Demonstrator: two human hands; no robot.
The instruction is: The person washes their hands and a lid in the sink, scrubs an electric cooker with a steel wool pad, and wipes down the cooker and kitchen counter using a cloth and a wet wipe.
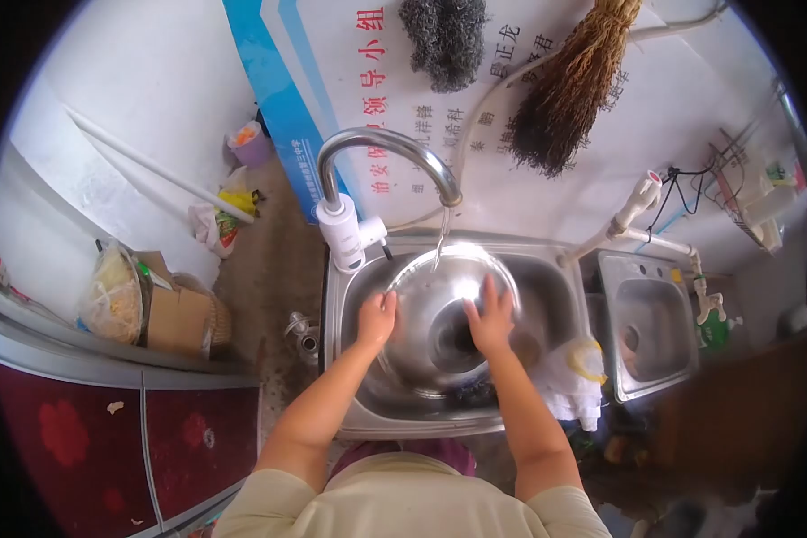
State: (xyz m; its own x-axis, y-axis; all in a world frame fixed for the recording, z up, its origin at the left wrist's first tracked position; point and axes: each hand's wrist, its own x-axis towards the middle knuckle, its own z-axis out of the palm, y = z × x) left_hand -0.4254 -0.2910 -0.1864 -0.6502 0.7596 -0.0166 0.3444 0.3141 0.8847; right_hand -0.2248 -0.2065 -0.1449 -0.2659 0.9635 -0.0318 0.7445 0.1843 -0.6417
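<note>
A round shiny metal basin [421, 336] lies in the steel sink [547, 305], tilted, with a thin stream of water [441, 240] falling onto its far rim from the curved faucet [381, 136]. My left hand [378, 318] grips the basin's left rim, fingers closed round it. My right hand [490, 318] rests on the inside of the basin at the right, its fingers spread. Whether anything lies under the right palm is hidden. Something dark shows below the basin's near edge.
A white plastic bag [569, 381] hangs at the sink's right front edge. A smaller sink [646, 323] stands to the right. On the wall hang a straw broom [574, 99] and steel scrubbers [444, 40]. A cardboard box [177, 318] sits at the left.
</note>
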